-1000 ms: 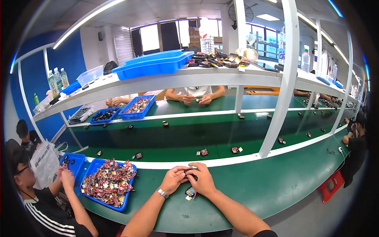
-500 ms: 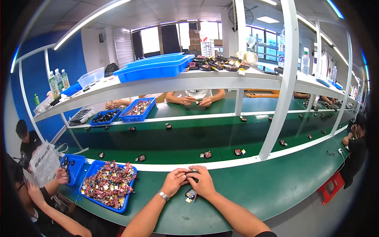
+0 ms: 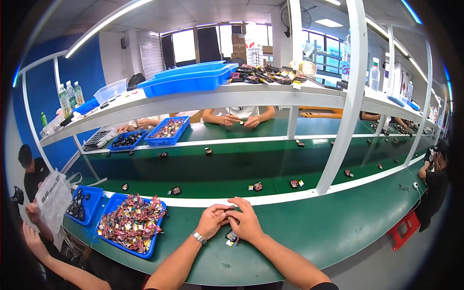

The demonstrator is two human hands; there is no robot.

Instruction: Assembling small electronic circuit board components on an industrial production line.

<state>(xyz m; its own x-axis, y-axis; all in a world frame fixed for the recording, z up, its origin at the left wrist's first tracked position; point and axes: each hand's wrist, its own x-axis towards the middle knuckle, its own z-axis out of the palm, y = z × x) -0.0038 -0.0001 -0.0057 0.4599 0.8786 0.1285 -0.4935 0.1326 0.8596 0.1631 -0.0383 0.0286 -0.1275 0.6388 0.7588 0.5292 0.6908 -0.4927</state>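
At the near edge of the green bench, my left hand (image 3: pixel 211 222) and my right hand (image 3: pixel 246 224) meet, fingers closed together around a small dark piece (image 3: pixel 229 209). The fingers cover most of it, so its kind is hard to make out. My left wrist wears a metal-band watch (image 3: pixel 198 237). Just below my right palm lies a small dark and silvery part with a white and yellow tab (image 3: pixel 231 237), resting on the bench. To the left of my left forearm stands a blue tray (image 3: pixel 156 245) heaped with small reddish parts bearing white and yellow tabs.
A second blue tray (image 3: pixel 91 221) with black pieces stands farther left, by a co-worker's arm (image 3: pixel 63 266) and a plastic bag (image 3: pixel 52 197). Beyond a white rail, small parts (image 3: pixel 296 183) ride on a green belt (image 3: pixel 232 169). A white post (image 3: pixel 340 111) rises at right, supporting the shelf.
Parts on the belt have shifted slightly to the right. The co-worker's hands at left have moved away from the black-piece tray. My hands stay together, nearly unmoved.
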